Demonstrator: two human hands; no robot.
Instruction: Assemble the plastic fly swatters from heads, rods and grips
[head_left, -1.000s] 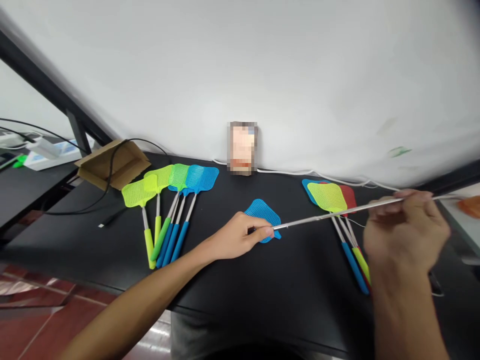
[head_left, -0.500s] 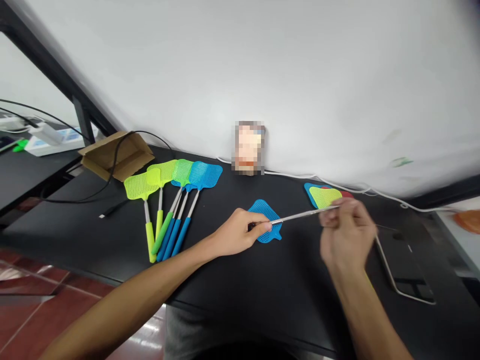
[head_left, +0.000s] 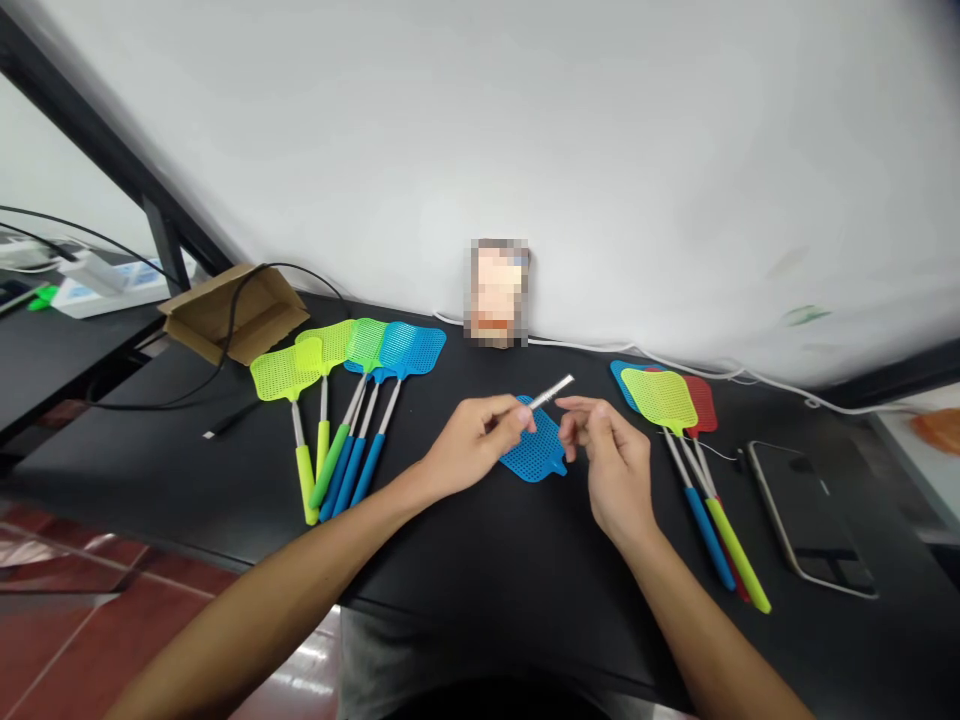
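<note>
My left hand (head_left: pixel 484 440) pinches a short silver telescopic rod (head_left: pixel 553 391) between thumb and fingertips; its tip points up and to the right, and its other end is hidden in the hand. Under it, a blue fly swatter head (head_left: pixel 534 458) without a handle lies on the black table. My right hand (head_left: pixel 615 460) is just right of the rod's tip, index finger stretched out and the others loosely bent, with nothing seen in it. On the right, yellow (head_left: pixel 660 400), red (head_left: pixel 703 402) and blue (head_left: pixel 624 385) fly swatters overlap.
Several yellow, green and blue fly swatters (head_left: pixel 412 350) lie fanned out on the left. Behind them is an open cardboard box (head_left: pixel 240 315) with a black cable (head_left: pixel 229 330). A phone (head_left: pixel 810 520) lies at the right. A blurred upright object (head_left: pixel 497 295) stands by the white wall.
The rod, stretched long between both hands before, is now short. My right hand has moved left from the rod's far end and opened, uncovering the swatters on the right.
</note>
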